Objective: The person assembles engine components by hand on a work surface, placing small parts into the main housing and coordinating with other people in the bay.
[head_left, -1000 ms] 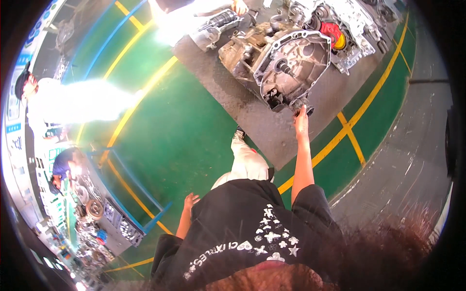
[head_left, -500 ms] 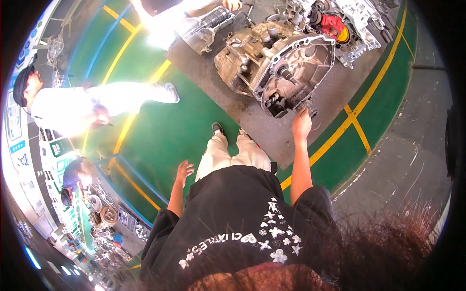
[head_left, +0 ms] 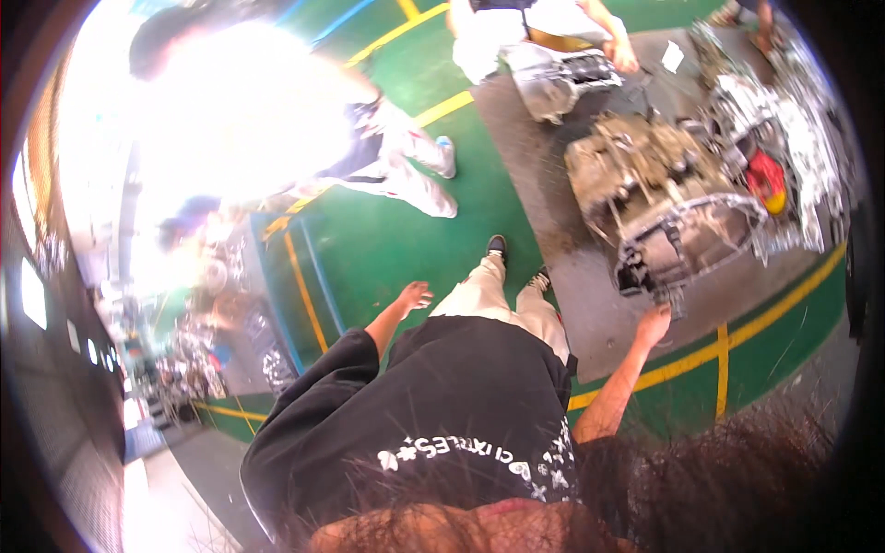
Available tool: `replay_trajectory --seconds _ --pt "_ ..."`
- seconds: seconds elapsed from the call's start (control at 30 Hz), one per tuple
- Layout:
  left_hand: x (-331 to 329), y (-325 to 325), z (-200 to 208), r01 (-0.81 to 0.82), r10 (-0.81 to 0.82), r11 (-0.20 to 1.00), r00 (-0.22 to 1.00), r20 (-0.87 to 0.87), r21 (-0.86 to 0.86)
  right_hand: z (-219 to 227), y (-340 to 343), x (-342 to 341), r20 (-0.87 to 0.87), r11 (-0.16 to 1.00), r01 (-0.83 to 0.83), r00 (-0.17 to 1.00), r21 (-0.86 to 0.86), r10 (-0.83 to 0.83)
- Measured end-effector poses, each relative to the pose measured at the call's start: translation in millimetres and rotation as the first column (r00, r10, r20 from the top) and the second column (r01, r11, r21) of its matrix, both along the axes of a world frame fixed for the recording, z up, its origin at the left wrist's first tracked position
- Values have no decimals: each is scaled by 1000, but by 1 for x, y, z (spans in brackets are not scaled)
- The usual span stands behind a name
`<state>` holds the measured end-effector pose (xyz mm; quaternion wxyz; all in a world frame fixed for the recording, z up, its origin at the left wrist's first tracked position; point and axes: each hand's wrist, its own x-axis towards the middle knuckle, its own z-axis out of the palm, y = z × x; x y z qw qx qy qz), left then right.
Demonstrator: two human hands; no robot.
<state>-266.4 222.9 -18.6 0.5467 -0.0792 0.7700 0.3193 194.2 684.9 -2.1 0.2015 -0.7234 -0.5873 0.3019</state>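
A large, dirty transmission housing (head_left: 645,175) lies on the grey metal table (head_left: 516,138), its open bell end turned toward me. My right hand (head_left: 654,324) is closed at the near lower edge of that housing. Its fingers pinch a small grey metal part (head_left: 678,302), blurred and partly hidden, and I cannot tell whether the part is attached to the housing. My left hand (head_left: 415,296) hangs in the air beside my pale trousers, fingers loosely bent and apart, with nothing in it.
Beyond the housing is a smaller silver casing (head_left: 558,78), near another person's hand (head_left: 623,53). A bulky silver assembly (head_left: 811,166) with a red and yellow part (head_left: 765,182) stands at right. A person in white trousers (head_left: 401,170) stands at left on the green floor.
My view has swung left, so the table and housing sit farther right. My right hand stays at the housing's edge. The person at left appears closer, strongly overexposed.
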Motion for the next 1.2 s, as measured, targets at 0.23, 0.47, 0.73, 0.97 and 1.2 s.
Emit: replay_trajectory --seconds 0.23,0.47,0.73,0.97,1.2 --pt "1 20 0 -10 10 1000 1000 -9 18 43 8 -20 123 987 143 983 -69 -133" --pt "10 22 5 -49 49 999 998 28 5 45 8 -15 113 995 29 993 -96 -18" --pt "9 16 -5 -61 61 998 997 37 -2 51 12 -22 203 992 40 979 -118 -15" --pt "5 7 -13 -69 68 997 997 32 27 22 9 4 296 991 -136 947 13 126" --pt "2 10 -8 -78 77 996 996 38 39 13 11 5 247 985 -154 960 77 130"
